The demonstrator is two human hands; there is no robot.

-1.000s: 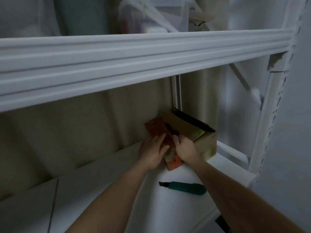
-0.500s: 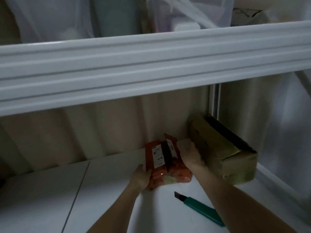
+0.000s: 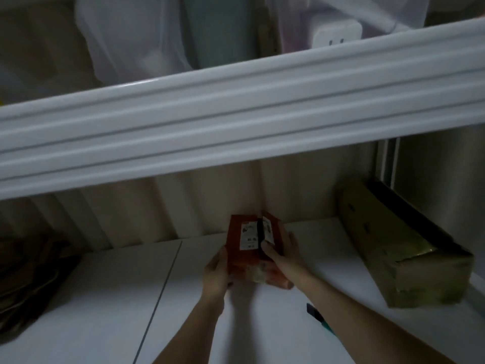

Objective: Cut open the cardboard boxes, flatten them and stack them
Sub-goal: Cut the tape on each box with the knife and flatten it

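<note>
Change: small orange printed cardboard box (image 3: 250, 241) now away from the brown carton (image 3: 409, 256), mid-shelf | left hand (image 3: 216, 274), right hand (image 3: 282, 254): my fingers wrap its sides | slit top gapes; flattening next, I judge.

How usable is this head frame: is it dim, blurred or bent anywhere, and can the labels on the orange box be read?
Head view: dim, bluish light, soft throughout; the white shelf rail bows from wide-angle distortion; the white labels on the orange box are too blurred to read; the left hand casts a faint shadow on the shelf board; no glare.
</note>
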